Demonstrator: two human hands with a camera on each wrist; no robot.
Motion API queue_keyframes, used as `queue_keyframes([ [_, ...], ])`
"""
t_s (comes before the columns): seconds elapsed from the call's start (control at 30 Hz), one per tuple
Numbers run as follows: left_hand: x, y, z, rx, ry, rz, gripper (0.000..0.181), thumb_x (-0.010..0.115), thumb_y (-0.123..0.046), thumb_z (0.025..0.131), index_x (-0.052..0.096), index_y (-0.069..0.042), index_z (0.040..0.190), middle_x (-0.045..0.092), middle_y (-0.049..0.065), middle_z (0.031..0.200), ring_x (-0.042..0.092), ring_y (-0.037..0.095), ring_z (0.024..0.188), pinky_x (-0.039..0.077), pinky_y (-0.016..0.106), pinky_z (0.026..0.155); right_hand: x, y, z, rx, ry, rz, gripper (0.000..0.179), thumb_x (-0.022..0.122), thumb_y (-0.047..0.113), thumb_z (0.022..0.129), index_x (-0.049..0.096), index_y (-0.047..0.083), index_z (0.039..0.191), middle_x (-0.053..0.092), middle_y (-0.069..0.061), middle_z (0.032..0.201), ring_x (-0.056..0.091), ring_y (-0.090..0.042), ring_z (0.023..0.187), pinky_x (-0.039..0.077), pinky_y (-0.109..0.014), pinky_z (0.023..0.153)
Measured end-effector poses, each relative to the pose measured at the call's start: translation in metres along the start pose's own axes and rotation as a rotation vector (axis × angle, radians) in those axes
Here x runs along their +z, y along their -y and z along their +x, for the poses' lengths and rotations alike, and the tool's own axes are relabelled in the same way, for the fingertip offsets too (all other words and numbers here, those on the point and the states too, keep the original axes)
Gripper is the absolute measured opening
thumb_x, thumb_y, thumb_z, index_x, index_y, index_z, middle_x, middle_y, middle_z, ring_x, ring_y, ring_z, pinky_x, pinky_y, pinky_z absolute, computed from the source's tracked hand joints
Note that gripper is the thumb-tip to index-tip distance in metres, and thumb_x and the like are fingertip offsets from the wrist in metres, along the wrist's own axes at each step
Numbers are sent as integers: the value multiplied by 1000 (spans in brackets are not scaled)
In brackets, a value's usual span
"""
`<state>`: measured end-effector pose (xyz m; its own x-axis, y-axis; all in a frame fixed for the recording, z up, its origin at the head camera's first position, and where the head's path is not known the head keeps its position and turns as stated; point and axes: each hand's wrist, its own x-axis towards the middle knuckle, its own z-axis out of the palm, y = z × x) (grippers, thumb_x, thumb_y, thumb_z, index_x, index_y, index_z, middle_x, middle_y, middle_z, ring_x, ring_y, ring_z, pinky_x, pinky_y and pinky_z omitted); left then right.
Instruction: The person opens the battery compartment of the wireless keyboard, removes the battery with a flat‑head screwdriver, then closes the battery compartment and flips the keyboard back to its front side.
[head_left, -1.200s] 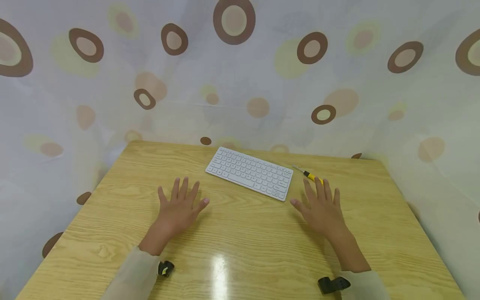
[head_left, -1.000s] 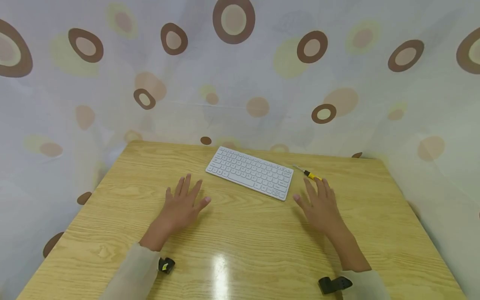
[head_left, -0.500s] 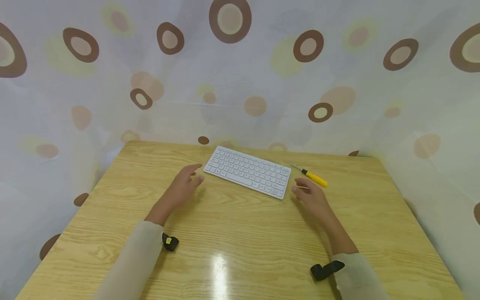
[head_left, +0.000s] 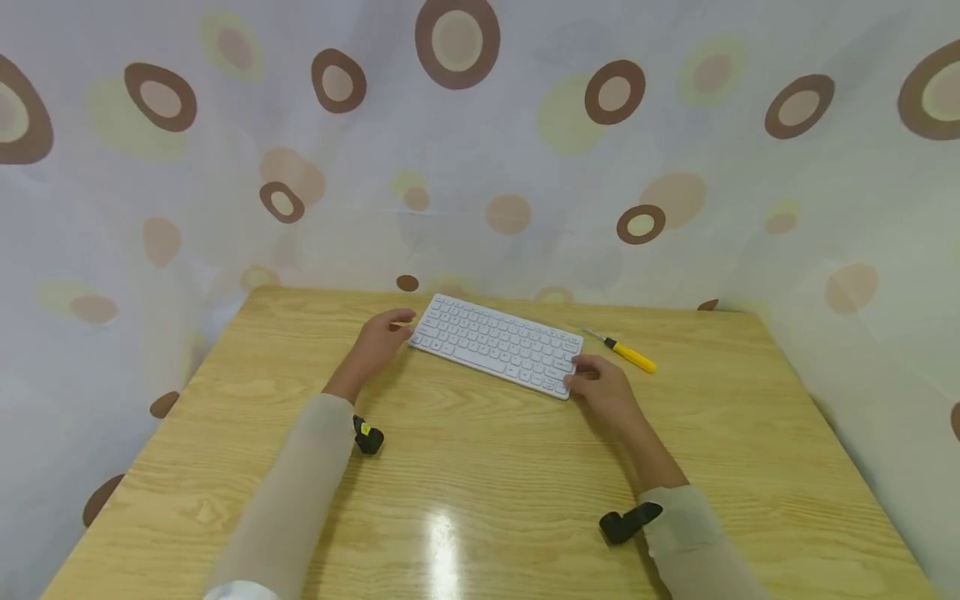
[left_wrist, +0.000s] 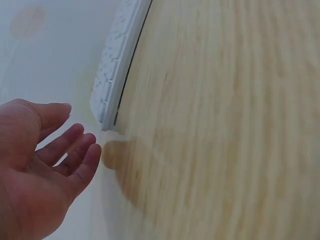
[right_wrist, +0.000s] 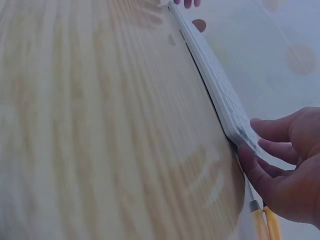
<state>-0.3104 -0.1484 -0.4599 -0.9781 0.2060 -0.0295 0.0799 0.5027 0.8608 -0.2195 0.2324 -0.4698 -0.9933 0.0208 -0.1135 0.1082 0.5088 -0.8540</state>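
Note:
A white keyboard (head_left: 497, 343) lies slanted near the back of the wooden table. My right hand (head_left: 606, 390) is at its right end. In the right wrist view, the thumb and fingers of the right hand (right_wrist: 292, 167) pinch around the near right corner of the keyboard (right_wrist: 212, 75). At the other end, my left hand (head_left: 377, 342) reaches toward the left edge with loosely bent fingers. In the left wrist view, a small gap shows between the fingers of the left hand (left_wrist: 45, 165) and the corner of the keyboard (left_wrist: 112, 75).
A screwdriver (head_left: 630, 354) with a yellow and black handle lies right of the keyboard, beyond my right hand. The wooden table (head_left: 480, 467) ends at a patterned curtain (head_left: 480, 150) behind and at both sides. Black wrist cameras hang at both sleeves.
Both hands have moved from spread flat above the table inward to the keyboard's two ends. The fingers have bent, and the right hand now grips the right corner. The screwdriver has become uncovered.

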Motion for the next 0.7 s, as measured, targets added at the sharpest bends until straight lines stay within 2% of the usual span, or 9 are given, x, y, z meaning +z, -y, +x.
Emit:
queue_keyframes([
  [0.23, 5, 1, 15, -20, 29, 53, 38, 50, -14, 105, 54, -4, 142, 54, 17, 145, 51, 35, 133, 41, 48, 111, 3, 2, 3, 23, -6, -14, 45, 65, 20, 98, 55, 3, 139, 58, -17, 126, 56, -27, 107, 50, -28, 85],
  [0.47, 8, 6, 27, 16, 50, 79, 37, 51, -15, 105, 57, -3, 140, 57, 16, 141, 53, 33, 131, 40, 47, 112, 3, 3, 4, 50, -18, -26, 45, 65, 18, 98, 55, 2, 139, 57, -18, 132, 56, -27, 110, 48, -35, 92],
  [0.7, 4, 6, 34, -25, 62, 65, 35, 53, -18, 105, 61, -5, 136, 59, 14, 140, 50, 31, 135, 36, 46, 115, 6, 3, 4, 44, -21, -30, 46, 65, 19, 97, 55, 1, 138, 57, -18, 132, 55, -28, 109, 46, -36, 94],
])
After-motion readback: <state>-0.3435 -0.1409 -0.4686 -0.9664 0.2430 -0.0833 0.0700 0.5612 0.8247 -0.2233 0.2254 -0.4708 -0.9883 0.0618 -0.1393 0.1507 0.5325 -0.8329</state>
